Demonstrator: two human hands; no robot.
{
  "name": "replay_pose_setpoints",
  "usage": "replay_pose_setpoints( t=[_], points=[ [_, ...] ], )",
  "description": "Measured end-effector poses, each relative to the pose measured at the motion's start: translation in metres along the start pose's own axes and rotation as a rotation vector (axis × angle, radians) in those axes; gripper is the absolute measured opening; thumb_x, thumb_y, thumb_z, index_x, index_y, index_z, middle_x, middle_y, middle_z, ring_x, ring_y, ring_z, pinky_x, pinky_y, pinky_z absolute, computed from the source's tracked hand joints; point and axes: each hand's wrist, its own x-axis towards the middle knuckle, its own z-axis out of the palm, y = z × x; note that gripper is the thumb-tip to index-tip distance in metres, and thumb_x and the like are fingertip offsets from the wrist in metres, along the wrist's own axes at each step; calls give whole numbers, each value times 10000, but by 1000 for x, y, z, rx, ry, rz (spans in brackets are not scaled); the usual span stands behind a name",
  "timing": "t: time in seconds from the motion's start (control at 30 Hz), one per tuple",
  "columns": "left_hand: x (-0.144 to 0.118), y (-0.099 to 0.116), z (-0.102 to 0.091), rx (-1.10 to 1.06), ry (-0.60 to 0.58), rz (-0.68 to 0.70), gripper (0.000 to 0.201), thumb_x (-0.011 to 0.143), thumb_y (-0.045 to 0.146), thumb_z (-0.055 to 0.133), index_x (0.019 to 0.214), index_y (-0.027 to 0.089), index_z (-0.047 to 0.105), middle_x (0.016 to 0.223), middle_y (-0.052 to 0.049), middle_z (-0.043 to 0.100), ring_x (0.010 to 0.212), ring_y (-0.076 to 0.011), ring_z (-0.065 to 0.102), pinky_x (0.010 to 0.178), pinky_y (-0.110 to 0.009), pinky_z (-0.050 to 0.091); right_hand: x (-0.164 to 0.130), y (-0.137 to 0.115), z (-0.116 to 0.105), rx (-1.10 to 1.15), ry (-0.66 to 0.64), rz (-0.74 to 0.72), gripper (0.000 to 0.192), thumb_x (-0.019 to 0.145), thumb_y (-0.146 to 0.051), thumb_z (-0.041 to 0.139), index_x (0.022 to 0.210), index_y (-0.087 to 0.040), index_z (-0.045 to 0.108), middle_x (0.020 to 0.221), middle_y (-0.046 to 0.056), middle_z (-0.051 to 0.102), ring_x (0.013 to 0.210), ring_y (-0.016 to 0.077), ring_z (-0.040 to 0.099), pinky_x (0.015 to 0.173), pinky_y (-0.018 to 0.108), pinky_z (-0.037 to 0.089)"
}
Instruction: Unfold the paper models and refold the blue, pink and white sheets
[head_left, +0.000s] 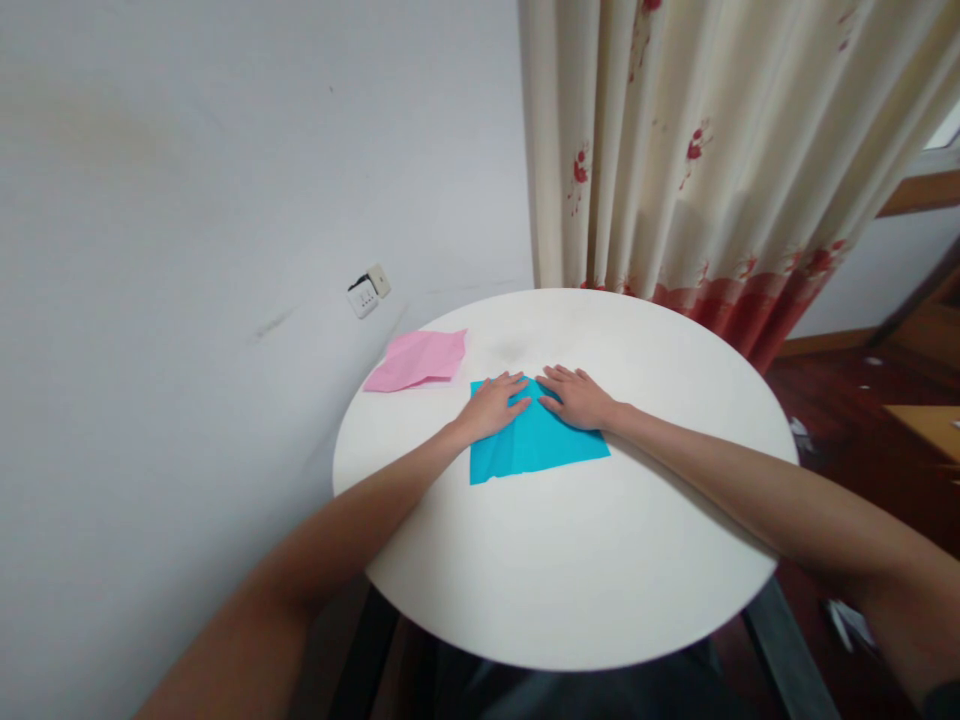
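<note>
Bare arms (701, 462) reach over a round white table (570, 570) — left hand (491, 409) and right hand (582, 400), fingers spread, on a blue paper sheet (534, 445).

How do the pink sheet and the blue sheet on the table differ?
The pink sheet lies untouched near the edge of the table; the blue sheet lies nearer the middle, under the left hand and right hand. The pink sheet looks rumpled, the blue sheet flatter. Both look thin and creased.
</note>
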Motion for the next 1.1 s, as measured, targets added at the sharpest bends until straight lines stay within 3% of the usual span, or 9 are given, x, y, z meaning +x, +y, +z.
replay_pose_setpoints(
  t=[0.27, 0.43, 0.6, 0.8, 0.97, 1.1],
  points=[
    [1, 1, 1, 58, 82, 60, 362, 1006, 385, 509, 1287, 243, 688, 1432, -73, 607, 1429, -297, 458, 1218, -583, 249, -1, -1, -2, 2, -8, 9, 576, 1056, -467, 343, 1554, -186, 411, 1635, 144, 332, 1501, 341, 305, 1184, 593, 277],
    [0, 7, -3, 82, 75, 122, 318, 999, 321, 524, 1212, 194, 723, 1371, -86, 653, 1388, -275, 512, 1214, -493, 315, -2, -1, -3, 5, -14, 10, 581, 1056, -465, 342, 1556, -175, 407, 1634, 146, 332, 1502, 345, 300, 1183, 595, 276],
    [-3, 11, -3, 77, 82, 110, 372, 1008, 316, 495, 1292, 165, 682, 1430, -99, 605, 1357, -255, 547, 1171, -393, 404, -1, -1, -1, 13, 5, 12, 562, 1051, -448, 373, 1540, -176, 430, 1625, 142, 354, 1498, 334, 312, 1188, 577, 276],
    [-5, 13, 0, 92, 78, 108, 422, 1022, 331, 440, 1348, 152, 640, 1488, -102, 551, 1395, -260, 504, 1192, -383, 377, -1, -2, -4, 56, 74, 40, 484, 1021, -389, 456, 1437, -159, 546, 1557, 145, 467, 1448, 308, 406, 1177, 529, 313],
    [-4, 10, 1, 94, 59, 106, 448, 1030, 362, 413, 1380, 169, 615, 1513, -77, 528, 1413, -253, 482, 1208, -382, 350, -1, -2, -10, 99, 113, 81, 381, 1001, -327, 464, 1280, -161, 662, 1387, 135, 634, 1268, 265, 590, 1084, 372, 420],
    [-3, 7, 2, 81, 57, 103, 457, 1021, 368, 422, 1393, 176, 605, 1517, -69, 526, 1411, -254, 483, 1211, -375, 344, -1, -3, -14, 160, 143, 187, 401, 1005, -345, 418, 1199, -170, 722, 1240, 123, 720, 1154, 269, 655, 985, 344, 476]
  ],
)
